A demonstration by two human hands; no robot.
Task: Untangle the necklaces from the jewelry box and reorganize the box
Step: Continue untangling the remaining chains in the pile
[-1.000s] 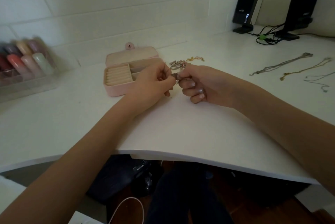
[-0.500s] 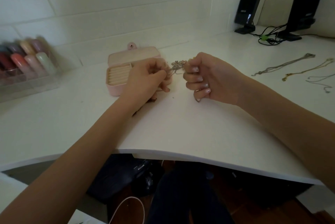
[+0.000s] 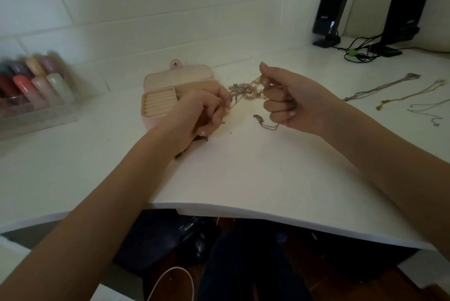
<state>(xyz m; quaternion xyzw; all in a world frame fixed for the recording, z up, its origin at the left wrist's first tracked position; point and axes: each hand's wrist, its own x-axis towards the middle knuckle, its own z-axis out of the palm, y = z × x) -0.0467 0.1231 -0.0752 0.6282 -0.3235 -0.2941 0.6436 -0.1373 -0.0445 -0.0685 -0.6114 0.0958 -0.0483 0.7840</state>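
An open pink jewelry box (image 3: 160, 103) with cream ring rolls sits on the white desk, its lid lying flat behind it. A tangle of chains and charms (image 3: 243, 91) lies just right of the box. My left hand (image 3: 207, 110) pinches a thin chain at the tangle's left side. My right hand (image 3: 289, 101) is curled around a chain on the tangle's right side, and a silver end (image 3: 264, 123) dangles below its fingers. Three necklaces lie straightened out at the far right (image 3: 382, 87).
A clear organizer with coloured nail-polish bottles (image 3: 34, 86) stands at the left. Two black speakers (image 3: 331, 13) with cables stand at the back right by the tiled wall. The desk's curved front edge (image 3: 243, 210) runs below my arms.
My hands have drawn apart, the right one moving rightward and up, stretching a chain between them over the tangle. A silver end now hangs from my right hand.
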